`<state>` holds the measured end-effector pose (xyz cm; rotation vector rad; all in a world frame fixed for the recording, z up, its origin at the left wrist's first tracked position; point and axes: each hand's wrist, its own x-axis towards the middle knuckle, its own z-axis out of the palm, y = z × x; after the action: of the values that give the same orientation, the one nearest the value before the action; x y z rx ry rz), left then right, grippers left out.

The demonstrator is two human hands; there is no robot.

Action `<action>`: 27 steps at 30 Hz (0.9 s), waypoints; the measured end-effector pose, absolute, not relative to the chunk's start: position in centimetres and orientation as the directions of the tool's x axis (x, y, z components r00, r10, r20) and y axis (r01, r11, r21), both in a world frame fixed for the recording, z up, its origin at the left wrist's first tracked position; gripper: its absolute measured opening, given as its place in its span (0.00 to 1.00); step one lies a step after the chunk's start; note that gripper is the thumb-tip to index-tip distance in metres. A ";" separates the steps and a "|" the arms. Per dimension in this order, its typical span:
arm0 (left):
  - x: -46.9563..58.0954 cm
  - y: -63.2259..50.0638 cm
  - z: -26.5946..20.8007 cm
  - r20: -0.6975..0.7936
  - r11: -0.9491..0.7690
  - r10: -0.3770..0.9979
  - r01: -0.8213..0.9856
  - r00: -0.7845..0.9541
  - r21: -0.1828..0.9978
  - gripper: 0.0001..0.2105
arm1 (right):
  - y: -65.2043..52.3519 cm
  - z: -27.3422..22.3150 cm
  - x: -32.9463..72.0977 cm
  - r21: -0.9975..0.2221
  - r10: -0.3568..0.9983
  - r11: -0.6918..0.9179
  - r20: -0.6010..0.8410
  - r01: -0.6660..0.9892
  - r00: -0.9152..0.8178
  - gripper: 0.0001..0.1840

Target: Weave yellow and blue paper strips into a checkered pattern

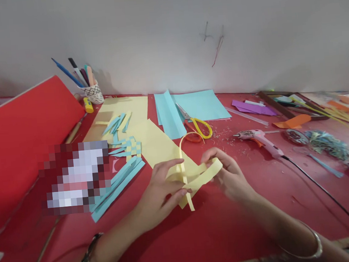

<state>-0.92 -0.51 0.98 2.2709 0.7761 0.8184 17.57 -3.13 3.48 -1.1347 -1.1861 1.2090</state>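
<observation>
Pale yellow paper strips (pixel 205 176) are between my two hands, above the red tabletop. My left hand (pixel 164 187) pinches them where a narrow upright strip (pixel 183 167) crosses a wider one. That narrow strip curls over at its top. My right hand (pixel 225 169) has its fingers closed on the bent, looped end of the wider strip; its fingertips are partly hidden behind the paper. Just beyond my hands lie yellow-and-orange-handled scissors (pixel 203 127) and a large pale yellow sheet (pixel 160 142). Light blue folded strips (pixel 118 189) lie to the left.
A woven blue-and-yellow paper piece (pixel 132 148) lies at the left. Behind stand a pen cup (pixel 93 93) and blue sheets (pixel 202 104). A pink glue gun (pixel 265 143) with a black cord lies right, near tangled shreds (pixel 330 144). A red board (pixel 25 136) leans at far left.
</observation>
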 end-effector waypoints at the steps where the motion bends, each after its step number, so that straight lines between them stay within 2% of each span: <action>1: -0.9 -0.4 1.0 0.339 -0.637 0.671 0.278 0.659 0.719 0.14 | -3.2 3.6 17.6 -0.994 0.998 0.021 0.027 -0.107 -0.054 0.09; 4: -0.7 -0.3 1.4 0.259 -0.544 0.580 0.131 0.772 0.829 0.15 | -3.2 4.0 17.7 -0.983 0.989 -0.017 0.011 -0.184 -0.150 0.12; 7: -0.5 -0.5 1.8 0.163 -0.387 0.537 0.070 0.828 0.920 0.17 | -3.0 4.2 17.9 -0.979 0.991 -0.019 0.009 -0.201 -0.135 0.10; 10: -0.6 -0.3 2.0 0.125 -0.283 0.636 0.079 0.761 0.956 0.18 | -2.6 4.1 18.5 -0.979 0.996 0.055 0.067 -0.197 -0.054 0.05; 14: -1.4 1.0 2.2 0.120 -0.259 0.768 0.135 0.630 0.956 0.17 | -2.1 3.4 19.6 -0.977 0.982 0.185 0.188 -0.109 -0.019 0.04; 17: -2.0 1.9 2.4 0.111 -0.268 0.842 0.230 0.528 0.935 0.17 | -1.8 3.2 20.1 -0.969 0.965 0.245 0.243 0.012 -0.101 0.05; 20: -2.2 2.0 2.3 0.150 -0.344 0.850 0.316 0.506 0.884 0.16 | -1.8 3.1 20.0 -0.911 0.953 0.302 0.281 0.282 -0.113 0.08; 23: -2.0 1.4 2.1 0.216 -0.501 0.762 0.344 0.611 0.794 0.16 | -2.3 3.1 19.1 -0.731 0.915 0.396 0.362 0.556 -0.177 0.06; 27: -1.4 0.6 1.8 0.265 -0.666 0.595 0.282 0.759 0.690 0.16 | -3.3 2.5 17.6 -0.517 0.844 0.534 0.371 0.669 -0.387 0.05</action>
<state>-1.38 0.64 1.81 2.3092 0.6539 0.6349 17.62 -3.33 2.52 -1.2196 -2.1706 0.3782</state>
